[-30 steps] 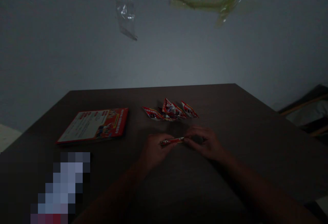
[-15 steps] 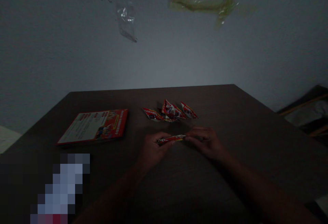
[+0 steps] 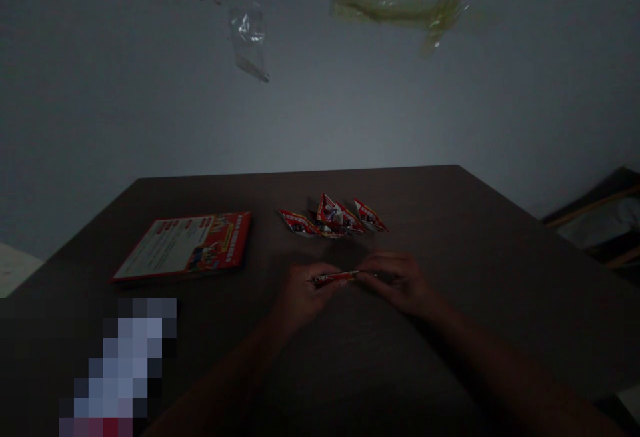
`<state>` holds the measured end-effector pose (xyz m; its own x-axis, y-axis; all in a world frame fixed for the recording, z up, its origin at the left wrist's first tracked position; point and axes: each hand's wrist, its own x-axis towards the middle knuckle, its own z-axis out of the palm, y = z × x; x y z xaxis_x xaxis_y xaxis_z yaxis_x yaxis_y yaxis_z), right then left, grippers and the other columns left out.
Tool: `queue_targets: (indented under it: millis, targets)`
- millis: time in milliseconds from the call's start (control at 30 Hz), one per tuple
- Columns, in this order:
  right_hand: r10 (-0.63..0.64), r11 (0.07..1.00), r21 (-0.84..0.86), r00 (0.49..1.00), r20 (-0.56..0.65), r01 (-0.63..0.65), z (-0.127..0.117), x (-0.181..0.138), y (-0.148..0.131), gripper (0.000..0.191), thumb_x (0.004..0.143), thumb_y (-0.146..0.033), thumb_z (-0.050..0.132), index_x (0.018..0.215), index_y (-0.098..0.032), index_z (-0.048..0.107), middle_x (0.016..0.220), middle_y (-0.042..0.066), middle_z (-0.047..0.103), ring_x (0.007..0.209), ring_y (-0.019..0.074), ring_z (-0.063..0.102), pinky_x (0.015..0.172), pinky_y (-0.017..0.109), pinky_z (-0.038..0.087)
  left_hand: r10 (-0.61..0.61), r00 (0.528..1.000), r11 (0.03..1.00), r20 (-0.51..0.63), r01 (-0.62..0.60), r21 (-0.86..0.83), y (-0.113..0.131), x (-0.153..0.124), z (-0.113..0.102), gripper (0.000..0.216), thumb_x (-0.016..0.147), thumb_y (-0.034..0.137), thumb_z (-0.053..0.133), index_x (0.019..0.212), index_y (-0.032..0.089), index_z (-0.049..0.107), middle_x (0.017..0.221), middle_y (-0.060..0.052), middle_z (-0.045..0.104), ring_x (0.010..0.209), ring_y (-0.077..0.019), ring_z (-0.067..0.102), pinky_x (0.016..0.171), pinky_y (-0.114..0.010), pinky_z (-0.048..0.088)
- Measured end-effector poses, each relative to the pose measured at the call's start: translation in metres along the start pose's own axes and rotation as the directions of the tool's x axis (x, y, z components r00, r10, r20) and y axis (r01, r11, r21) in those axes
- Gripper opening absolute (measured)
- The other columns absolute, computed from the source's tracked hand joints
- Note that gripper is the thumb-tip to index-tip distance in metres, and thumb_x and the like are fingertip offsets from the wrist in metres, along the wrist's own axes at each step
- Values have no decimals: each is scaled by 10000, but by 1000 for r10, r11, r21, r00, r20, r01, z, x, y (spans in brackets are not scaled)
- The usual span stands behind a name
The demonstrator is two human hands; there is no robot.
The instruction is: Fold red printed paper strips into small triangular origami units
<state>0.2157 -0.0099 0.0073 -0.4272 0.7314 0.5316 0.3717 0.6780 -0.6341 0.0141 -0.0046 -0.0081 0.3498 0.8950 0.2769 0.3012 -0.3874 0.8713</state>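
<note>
My left hand (image 3: 305, 290) pinches the left end of a narrow piece of folded paper (image 3: 334, 277), printed red with some white and yellow. At its right end, my right hand (image 3: 397, 278) grips it between thumb and fingers. The piece is held low over the table and seen almost edge-on, so its full shape is hidden. Just beyond my hands lie several folded red printed papers (image 3: 330, 213) with pointed corners, clustered together.
On the left lies a flat red and white printed box or book (image 3: 175, 247). All this rests on a dark wooden table (image 3: 475, 237) against a grey wall (image 3: 320, 117) with yellowish tape (image 3: 385, 9). A pixelated patch covers the lower left.
My hands have come slightly lower and closer together, and the held paper now shows thinner and more level. The papers behind and the flat red item stay where they were.
</note>
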Motion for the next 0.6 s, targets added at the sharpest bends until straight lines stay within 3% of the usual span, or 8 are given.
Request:
queue_targets:
  millis: [600]
  targets:
    - [-20,1000,14,1000,16,20,0,3,-8,96,820,-159,567,834,-168,662,713,57,651,664,150,583,603,272,459,11,998,1000,56,-12,26,-1,0,1,147,774,280,628,839,172,704,753,-21,715,647,-127,634,590,-198,456]
